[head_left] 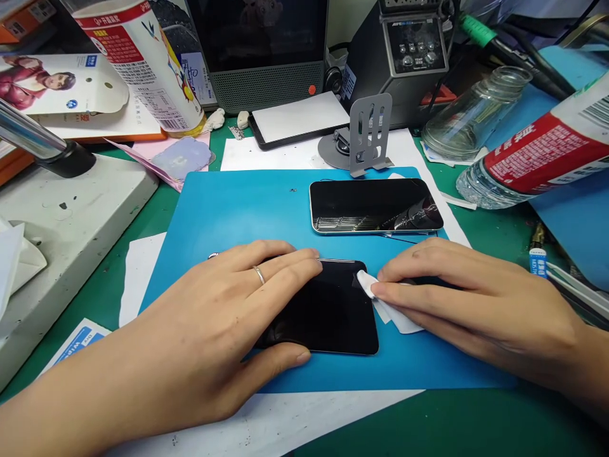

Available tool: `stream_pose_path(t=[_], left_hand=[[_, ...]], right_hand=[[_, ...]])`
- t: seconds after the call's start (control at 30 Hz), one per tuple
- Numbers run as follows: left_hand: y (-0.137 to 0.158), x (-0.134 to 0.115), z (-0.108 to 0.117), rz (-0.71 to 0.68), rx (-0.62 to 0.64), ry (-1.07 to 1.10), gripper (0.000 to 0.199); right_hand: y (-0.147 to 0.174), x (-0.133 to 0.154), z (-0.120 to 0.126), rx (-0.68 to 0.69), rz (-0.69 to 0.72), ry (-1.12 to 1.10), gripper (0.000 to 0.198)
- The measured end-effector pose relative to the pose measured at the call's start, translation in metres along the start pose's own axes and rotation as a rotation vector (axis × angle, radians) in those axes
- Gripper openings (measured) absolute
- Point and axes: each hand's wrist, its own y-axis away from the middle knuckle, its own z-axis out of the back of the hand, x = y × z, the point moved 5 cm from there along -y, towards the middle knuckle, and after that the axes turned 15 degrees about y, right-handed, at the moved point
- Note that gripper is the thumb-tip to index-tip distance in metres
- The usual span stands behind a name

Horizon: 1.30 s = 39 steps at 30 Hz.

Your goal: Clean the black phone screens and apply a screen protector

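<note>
A black smartphone (333, 311) lies screen up on the blue mat (228, 209). My left hand (233, 324), with a ring on one finger, grips its left part: fingers along the far edge, thumb at the near edge. The phone's left end is hidden under that hand. Between thumb and fingers my right hand (476, 304) pinches a folded white wipe (399, 315), whose tip touches the screen near the far right corner. Beyond the hands, a second smartphone (375, 206) with a dark, reflective screen rests on the mat.
A grey metal stand (370, 133) and a white-topped flat panel (299, 120) sit behind the mat. To the right are a glass jar (471, 114) and a tilted plastic bottle (537, 152). A white block (61, 235) stands at left, near a wipe packet (78, 343).
</note>
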Motion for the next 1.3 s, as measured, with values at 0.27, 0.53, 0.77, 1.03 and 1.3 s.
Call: stream_pose_path(t=[0.27,0.53,0.77,1.03,1.3], left_hand=[[-0.0017,-0.0008,0.0002,0.002,0.002,0.011,0.063],[-0.0004,-0.0004,0.0004,0.001,-0.002,0.016,0.062],[0.0009,0.0007,-0.0006,0.007,-0.001,0.007,0.061],[0.0003,0.0003,-0.0012,0.006,0.002,-0.005,0.06],[0.0001,0.0005,-0.0008,0.002,0.004,-0.008,0.06]], right_hand=[[-0.0004,0.0005,0.0008,0.0,-0.014,0.011,0.023],[0.0024,0.0009,-0.0018,0.095,-0.048,-0.075,0.018],[0.0022,0.0001,-0.0049,0.186,-0.097,-0.11,0.011],[0.0062,0.0017,-0.0017,0.0,0.046,0.069,0.026],[0.0032,0.0026,-0.0008,0.045,0.032,0.063,0.021]])
